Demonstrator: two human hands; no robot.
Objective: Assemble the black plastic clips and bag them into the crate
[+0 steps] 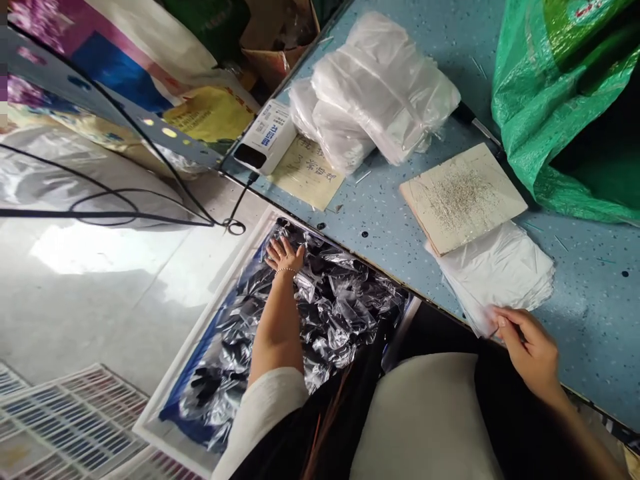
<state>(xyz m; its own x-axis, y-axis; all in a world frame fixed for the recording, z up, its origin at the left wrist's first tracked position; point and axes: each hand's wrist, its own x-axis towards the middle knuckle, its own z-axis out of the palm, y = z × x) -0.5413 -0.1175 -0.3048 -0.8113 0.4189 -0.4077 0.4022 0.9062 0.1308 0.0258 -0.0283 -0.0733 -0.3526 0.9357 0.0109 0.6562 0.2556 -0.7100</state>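
Observation:
My left hand (285, 255) reaches down beside the table into a box (235, 273) of dark items packed in shiny clear bags (330, 307); its fingers lie spread flat on the top packets. My right hand (527, 347) rests on the blue table (590, 293), its fingers pinched on the near corner of a flat stack of clear plastic bags (500, 267). Just beyond that stack lies a cardboard sheet (463, 197) strewn with tiny pale pieces.
Bundles of clear bags (375, 87) are heaped at the table's far side, beside a white box (265, 137) and a handwritten note (306, 172). A green sack (565, 100) fills the right. Black cables (125, 207) trail over the floor on the left.

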